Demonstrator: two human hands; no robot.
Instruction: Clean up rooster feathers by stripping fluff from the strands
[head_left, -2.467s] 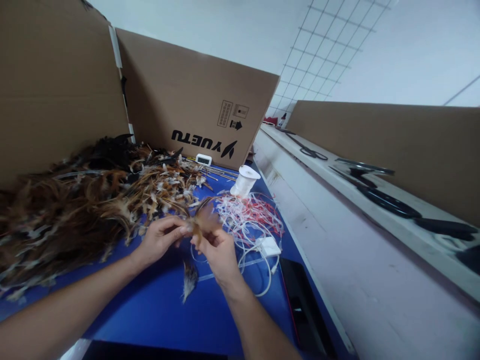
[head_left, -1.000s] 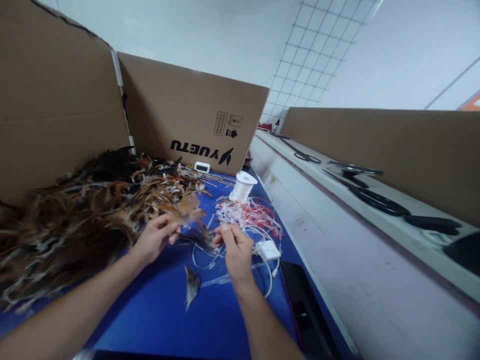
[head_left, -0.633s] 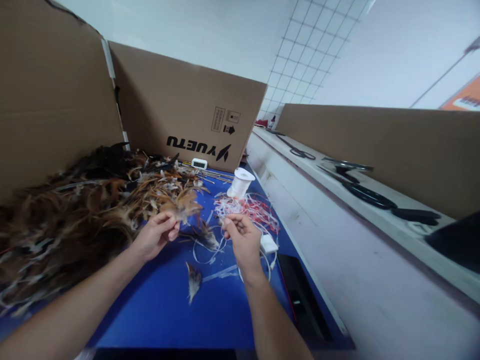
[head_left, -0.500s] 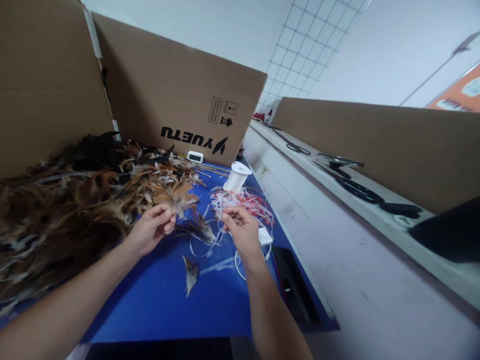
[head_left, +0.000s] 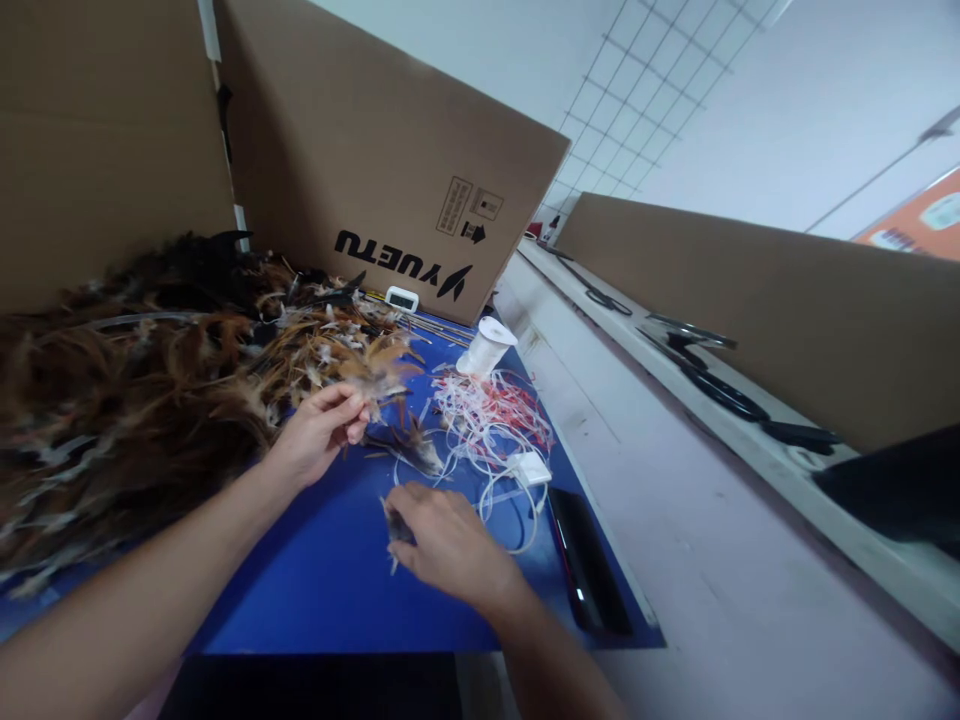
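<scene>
While the left hand (head_left: 321,432) pinches brown feathers (head_left: 381,370), the half-open right hand (head_left: 446,538) curves around a grey feather (head_left: 397,526).

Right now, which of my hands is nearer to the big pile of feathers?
Left. Your left hand is by the right edge of the feather pile, holding brown feathers; your right hand is farther right, closer to you, at a small feather.

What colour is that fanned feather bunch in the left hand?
The fanned feather bunch is mostly tawny brown, greyish near the left hand; head view shows it best.
</scene>
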